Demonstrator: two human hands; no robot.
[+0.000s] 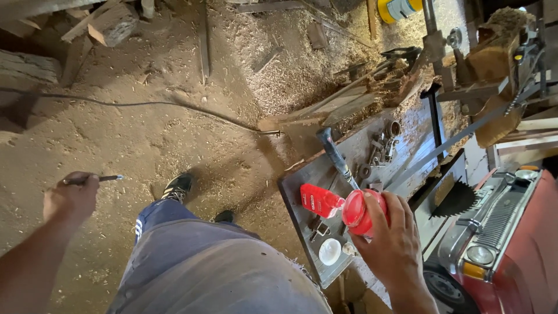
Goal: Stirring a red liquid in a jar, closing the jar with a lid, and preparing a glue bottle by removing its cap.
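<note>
A red bottle (361, 210) with its red cap (318, 201) flipped open sits in the right hand (392, 247), fingers wrapped around it, above a grey surface (302, 192). On that surface lie a hammer (336, 157), bolts (381, 148) and a white lid (329, 251). The left hand (71, 200), well apart, is closed on a thin tool (102, 178) over the sawdust floor (174, 128).

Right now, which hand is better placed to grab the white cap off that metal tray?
Probably the left hand: it holds only a thin tool, though farther away. The right hand, beside the white cap, is full with the red bottle.
</note>
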